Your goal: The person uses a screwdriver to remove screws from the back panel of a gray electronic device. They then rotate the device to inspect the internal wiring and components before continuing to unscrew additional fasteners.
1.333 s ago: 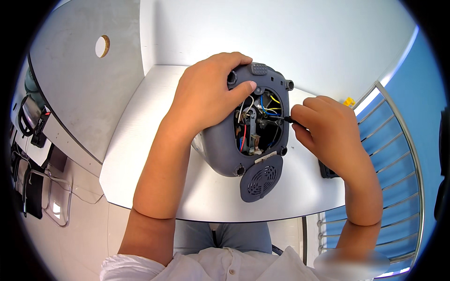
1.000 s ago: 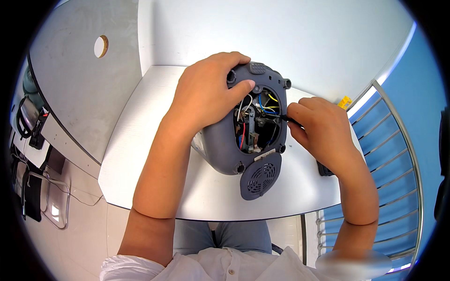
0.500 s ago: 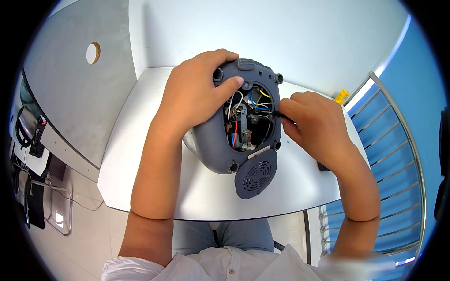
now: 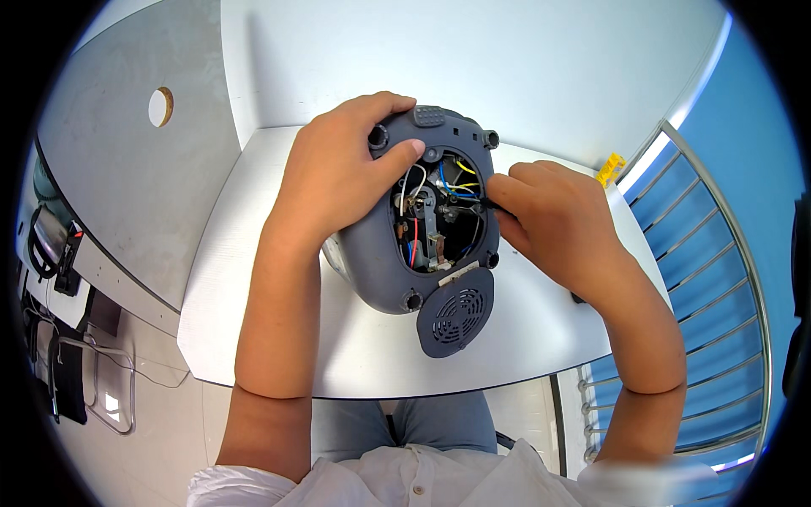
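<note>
At frame centre, the left hand [image 4: 338, 169], spread wide, is clasping the grey appliance [image 4: 372, 262]; the right hand [image 4: 553, 209] is pinching a black tool [image 4: 487, 203], apparently working near the wires [image 4: 415, 238], the next move probably calling for steady aim.

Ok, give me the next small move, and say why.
Probably a slight, careful shift of the right hand to keep the thin tool off the blue wire: the tool reaches into the open base close to that wire, while the left hand steadies the grey housing.
</note>
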The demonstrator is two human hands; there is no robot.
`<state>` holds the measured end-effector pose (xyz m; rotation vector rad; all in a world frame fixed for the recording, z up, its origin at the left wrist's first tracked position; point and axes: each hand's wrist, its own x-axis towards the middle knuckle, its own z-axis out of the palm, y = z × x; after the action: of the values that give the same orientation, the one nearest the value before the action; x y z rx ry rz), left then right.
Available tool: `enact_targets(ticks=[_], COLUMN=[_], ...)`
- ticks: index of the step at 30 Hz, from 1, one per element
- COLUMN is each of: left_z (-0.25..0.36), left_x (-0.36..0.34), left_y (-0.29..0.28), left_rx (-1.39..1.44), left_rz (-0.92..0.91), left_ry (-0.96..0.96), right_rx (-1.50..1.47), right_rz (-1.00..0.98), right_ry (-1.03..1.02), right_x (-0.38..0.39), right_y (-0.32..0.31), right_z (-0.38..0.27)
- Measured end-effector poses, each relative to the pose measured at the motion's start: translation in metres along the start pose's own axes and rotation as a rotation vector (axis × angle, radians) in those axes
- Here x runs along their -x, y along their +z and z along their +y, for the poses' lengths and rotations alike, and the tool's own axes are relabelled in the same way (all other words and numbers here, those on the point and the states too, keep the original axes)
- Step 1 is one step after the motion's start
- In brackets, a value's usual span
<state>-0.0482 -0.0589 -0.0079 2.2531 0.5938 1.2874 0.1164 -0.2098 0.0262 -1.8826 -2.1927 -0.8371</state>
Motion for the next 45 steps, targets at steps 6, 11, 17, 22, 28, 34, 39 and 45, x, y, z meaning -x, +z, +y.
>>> enact_targets(ticks=[6, 11, 17, 22, 28, 34, 39, 45], left_z=[0.001, -0.005, -0.013, -0.023, -0.019, -0.023, -0.026, -0.024], left_x=[0.001, 0.001, 0.0, -0.001, -0.005, -0.007, -0.008, -0.008], left_y=[-0.007, -0.009, -0.009, -0.008, 0.001, -0.004, -0.003, -0.003], left_rx=[-0.023, 0.009, 0.098, 0.13, 0.113, 0.116, 0.182, 0.146], left_rz=[-0.064, -0.062, -0.115, -0.129, -0.082, -0.103, -0.125, -0.105], left_ry=[0.01, 0.008, 0.043, 0.151, 0.121, 0.09, 0.03, 0.023], right_rx=[-0.137, -0.316, -0.483, -0.255, -0.011, -0.024, 0.053, 0.117], right_rz=[-0.101, -0.109, -0.043, -0.207, -0.332, -0.315, -0.312, -0.319], right_ry=[0.207, 0.293, 0.402, 0.468, 0.496, 0.383, 0.263, 0.08], right_x=[-0.005, -0.003, 0.003, -0.005, -0.017, -0.02, -0.017, -0.018], right_y=[-0.011, -0.017, -0.009, -0.018, -0.015, -0.012, -0.008, -0.003], right_z=[-0.006, -0.008, 0.0, -0.003, 0.0, 0.006, 0.01, 0.019])
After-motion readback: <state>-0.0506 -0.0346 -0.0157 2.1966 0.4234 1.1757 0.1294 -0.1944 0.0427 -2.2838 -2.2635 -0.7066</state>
